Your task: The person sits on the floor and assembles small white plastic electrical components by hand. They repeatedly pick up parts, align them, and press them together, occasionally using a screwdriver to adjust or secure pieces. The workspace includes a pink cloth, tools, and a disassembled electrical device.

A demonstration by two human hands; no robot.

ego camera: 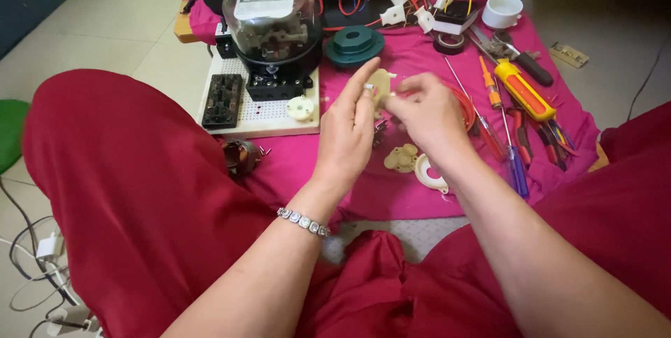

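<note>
in the middle of the frame we see both hands meeting over a pink cloth (pixel 419 51) spread on the floor. the left hand (pixel 348 128) stands upright with its fingers pinched narrow around a small cream plastic part (pixel 381 85), and a ring sits on one of its fingers. a silver bracelet (pixel 302 221) circles that wrist. the right hand (pixel 428 111) comes in from the right, its fingertips closed on the same cream part from the other side, so the piece is held between the two hands just above the cloth.

below the hands, on the cloth, we find a flat cream lobed piece (pixel 400 158) and, just beside it, a white ring-shaped piece (pixel 431 172). to the upper left of the hands stands an electric meter (pixel 272 27) with a clear dome, on a white perforated board (pixel 262 118); a black terminal block (pixel 223 100) lies on the board's left part. a dark green round disc (pixel 354 44) sits above the hands. at the right of the frame lie a yellow-handled screwdriver (pixel 524 91), a blue-handled screwdriver (pixel 517 170) and pliers, close together. a roll of black tape (pixel 450 43) and a white cup (pixel 502 11) lie towards the upper right. red trousers (pixel 140 191) fill the lower frame.
</note>
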